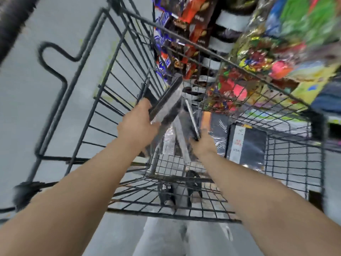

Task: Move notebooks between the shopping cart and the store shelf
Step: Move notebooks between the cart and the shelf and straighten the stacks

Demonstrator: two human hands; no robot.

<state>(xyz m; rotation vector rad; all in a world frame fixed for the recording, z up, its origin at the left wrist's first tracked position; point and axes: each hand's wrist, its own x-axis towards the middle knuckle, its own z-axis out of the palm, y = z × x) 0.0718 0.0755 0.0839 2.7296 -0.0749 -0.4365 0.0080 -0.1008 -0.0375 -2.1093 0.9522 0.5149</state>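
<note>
Frame is motion-blurred, so details are soft. Left hand [137, 122] is clamped on a dark notebook [166, 100], holding it by its near end, tilted up and away, inside the shopping cart [103, 100]. Cover looks wrapped in clear film; any print on it is unreadable. Right hand [202, 145] grips the lower corner of a second notebook [191, 121], seen almost edge-on, so its cover is hidden. Fingers of both hands are mostly behind the books.

More notebooks lie flat on the cart floor to the right: one dark with an orange band [215, 124], one dark with a white strip [247, 143], both partly behind wire mesh. Something shiny and plastic-wrapped sits under the two held books; can't tell what.

Store shelf [267, 58] runs just past the cart's far side, packed with bright packets, labels smeared. Grey floor [36, 111] on the left. Person's grey trousers [177, 237] show through the cart's near end, cut off at the frame bottom.
</note>
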